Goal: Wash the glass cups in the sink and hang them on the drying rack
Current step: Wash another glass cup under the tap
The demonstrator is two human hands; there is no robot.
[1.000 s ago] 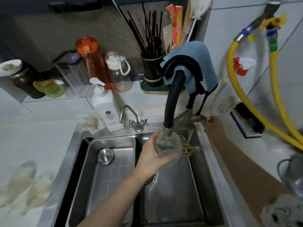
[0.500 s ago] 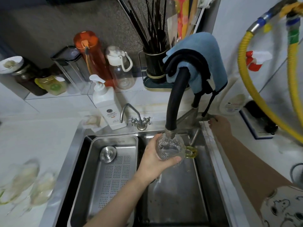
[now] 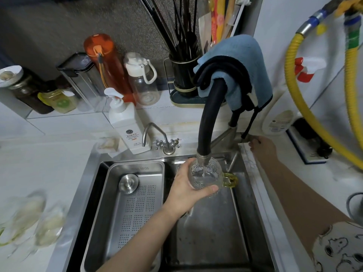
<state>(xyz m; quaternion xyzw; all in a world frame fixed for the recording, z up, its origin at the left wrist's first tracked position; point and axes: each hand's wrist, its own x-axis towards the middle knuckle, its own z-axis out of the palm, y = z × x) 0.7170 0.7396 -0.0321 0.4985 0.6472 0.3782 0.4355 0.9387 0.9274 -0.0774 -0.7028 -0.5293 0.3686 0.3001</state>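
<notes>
White tiled counter (image 3: 49, 160) is running round a steel sink (image 3: 249, 185) set against a dark speckled backsplash (image 3: 59, 26). Along the back ledge a dark jar (image 3: 27, 91), an orange bottle (image 3: 106, 61), a clear bottle with a white cap (image 3: 143, 79) and a black holder of chopsticks (image 3: 183, 75) are standing in a row, and a white pump bottle (image 3: 125, 122) is standing just behind the sink beside a small steel tap (image 3: 157, 138). A perforated steel tray (image 3: 135, 213) is sitting in the left half of the basin. A blue cloth (image 3: 243, 61) is hanging over the black faucet hose (image 3: 210, 118), and yellow hoses (image 3: 306, 107) are looping down the right wall.

From the head view, the left hand (image 3: 186, 185) is gripping a clear glass cup (image 3: 206, 175) with a yellow handle, holding it upright over the right basin directly under the faucet nozzle, where a thin stream of water is falling into it. The right hand (image 3: 262, 144) is reaching to the faucet lever (image 3: 243, 139) at the sink's back corner; its fingers are hidden behind the hand, so I cannot tell whether they are closing on it. Blurred glassware (image 3: 33, 218) is lying on the counter at left.
</notes>
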